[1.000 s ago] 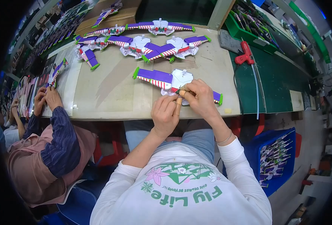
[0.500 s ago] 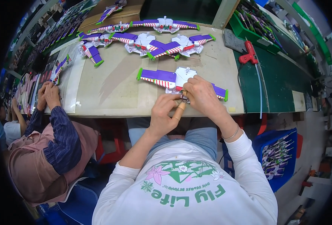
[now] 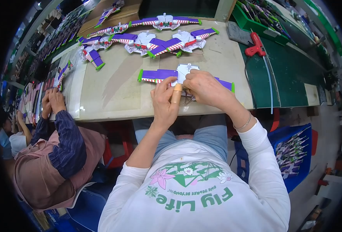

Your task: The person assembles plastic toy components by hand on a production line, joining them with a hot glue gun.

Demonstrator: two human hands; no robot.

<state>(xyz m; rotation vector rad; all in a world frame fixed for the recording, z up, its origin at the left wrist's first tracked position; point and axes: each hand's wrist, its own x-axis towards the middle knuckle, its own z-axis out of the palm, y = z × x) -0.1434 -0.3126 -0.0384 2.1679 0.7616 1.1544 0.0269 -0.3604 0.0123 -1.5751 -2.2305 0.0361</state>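
Hands just moved up the purple-and-white toy wings [image 3: 160,74], so the middle's getting attention now, I reckon. Left hand [image 3: 165,101] half-curled, right hand [image 3: 205,89] bunched; can't tell what's gripped.

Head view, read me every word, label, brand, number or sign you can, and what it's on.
White shirt: large green lettering, upside down, legible, but I won't copy it.
Same shirt: smaller green line above it, also not copied.
Purple-and-white winged piece: no lettering I can make out.
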